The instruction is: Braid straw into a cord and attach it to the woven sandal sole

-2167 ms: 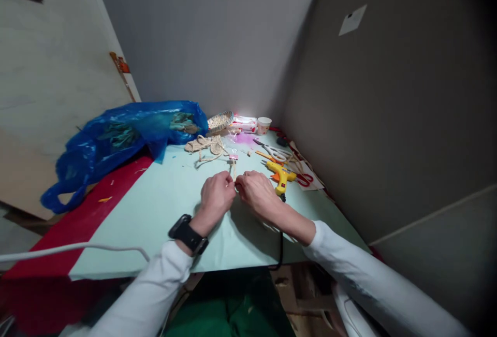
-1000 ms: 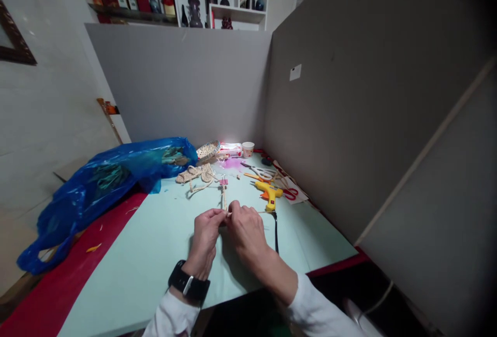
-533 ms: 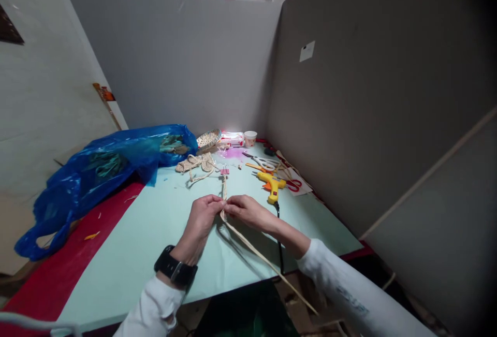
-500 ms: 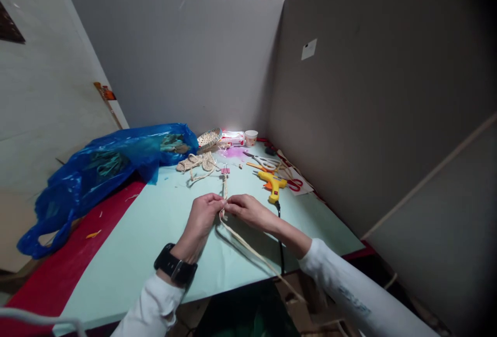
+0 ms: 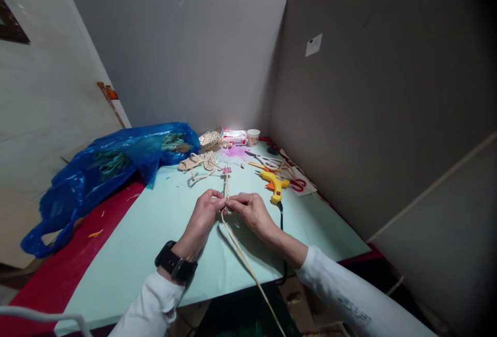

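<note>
A pale braided cord (image 5: 227, 186) runs toward me from a pink binder clip (image 5: 227, 170) on the table. My left hand (image 5: 207, 209) pinches the cord's near end from the left side. Fingertips of my right hand (image 5: 250, 211) close on the same spot from the right, touching the left fingers. Below the hands, a long loose strand (image 5: 248, 267) hangs down over the table's front edge. Just what lies between the fingertips is partly hidden.
A yellow glue gun (image 5: 278, 186) with a black cable lies right of the hands, near scissors (image 5: 267, 162) and red-handled scissors (image 5: 298, 185). Coiled cord (image 5: 200, 163) lies behind. A blue plastic bag (image 5: 97, 171) fills the left; a paper cup (image 5: 253, 137) stands at the back.
The long strand has swung left and now hangs more steeply off the front edge. Both hands keep their pinch at the cord; the view has shifted slightly.
</note>
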Demonstrator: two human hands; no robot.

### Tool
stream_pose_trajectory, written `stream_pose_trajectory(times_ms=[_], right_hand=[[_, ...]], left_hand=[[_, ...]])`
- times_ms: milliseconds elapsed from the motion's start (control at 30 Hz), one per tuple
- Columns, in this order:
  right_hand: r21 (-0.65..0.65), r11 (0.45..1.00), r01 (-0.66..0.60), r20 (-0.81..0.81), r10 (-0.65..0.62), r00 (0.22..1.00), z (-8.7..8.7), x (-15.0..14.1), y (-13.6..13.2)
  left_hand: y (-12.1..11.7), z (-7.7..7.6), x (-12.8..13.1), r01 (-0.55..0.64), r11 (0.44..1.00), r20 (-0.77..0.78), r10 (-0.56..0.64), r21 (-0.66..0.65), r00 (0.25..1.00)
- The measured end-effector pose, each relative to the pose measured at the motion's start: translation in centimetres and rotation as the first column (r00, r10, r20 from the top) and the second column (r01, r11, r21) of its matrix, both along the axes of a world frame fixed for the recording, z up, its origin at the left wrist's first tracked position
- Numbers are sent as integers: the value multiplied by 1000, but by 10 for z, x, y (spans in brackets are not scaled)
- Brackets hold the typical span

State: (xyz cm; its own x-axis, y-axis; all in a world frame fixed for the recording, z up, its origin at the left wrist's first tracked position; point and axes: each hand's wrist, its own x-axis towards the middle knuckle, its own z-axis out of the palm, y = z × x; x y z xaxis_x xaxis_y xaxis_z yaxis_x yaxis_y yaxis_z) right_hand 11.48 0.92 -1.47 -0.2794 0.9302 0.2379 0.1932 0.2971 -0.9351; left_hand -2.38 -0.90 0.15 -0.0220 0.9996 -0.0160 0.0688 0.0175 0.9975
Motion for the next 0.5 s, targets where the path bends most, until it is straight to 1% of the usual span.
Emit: stream_pose_trajectory(times_ms=[100,200,267,333,433,500], right_hand=[[6,1000,26,8,-26,1000,-1,1,-2],[2,999,47,20,-48,999,-3,0,-4],[-4,998,59,20,-59,998,-5,0,-4],[-14,998,68,8,-68,998,-5,0,-5],[-61,996,69,-34,-71,997,-5,-1,-5],[-118,992,49,-81,-58,995,-3,-1,-5]], left_hand=[[-3,1,-1,31,1000,-126,-31,-4,992],[-7,5,-3,32,999,-331,-17,39,943],[-11,10,-5,23,995,-488,27,95,872],[-16,15,-5,23,989,-622,73,144,780],[-24,20,-3,23,985,-752,113,169,649],[-30,20,0,17,986,-802,126,167,584]])
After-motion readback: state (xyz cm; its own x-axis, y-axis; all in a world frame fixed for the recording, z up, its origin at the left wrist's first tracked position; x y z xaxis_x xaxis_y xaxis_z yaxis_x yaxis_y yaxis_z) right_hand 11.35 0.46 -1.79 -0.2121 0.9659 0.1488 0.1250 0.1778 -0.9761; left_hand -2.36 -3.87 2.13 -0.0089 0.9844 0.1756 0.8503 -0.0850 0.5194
